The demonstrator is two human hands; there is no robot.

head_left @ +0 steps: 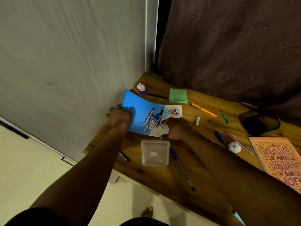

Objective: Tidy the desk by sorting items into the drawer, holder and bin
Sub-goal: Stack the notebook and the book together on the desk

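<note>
Blue booklet (146, 115) sat at the desk's (162, 180) left end, near the wall, held by both hands and bowed upward along its length. Its long axis ran from the far left corner toward the near right. The left hand (119, 117) was closed over the near-left edge, fingers curled round it; the right hand (175, 129) pinched the white lower-right corner, though how firmly I could not tell in that dim light. Both hands were already on it, so neither had to reach.

Just beside the booklet's near edge stood a clear plastic box (154, 153), and a blue pen (182, 170) lay slanting to its right. Beyond the booklet were a crumpled paper ball (141, 87), a dark pen (152, 94) and green sticky notes (178, 95). The dark holder (260, 123) stood well apart to the right, with an orange pen (204, 110) between.
</note>
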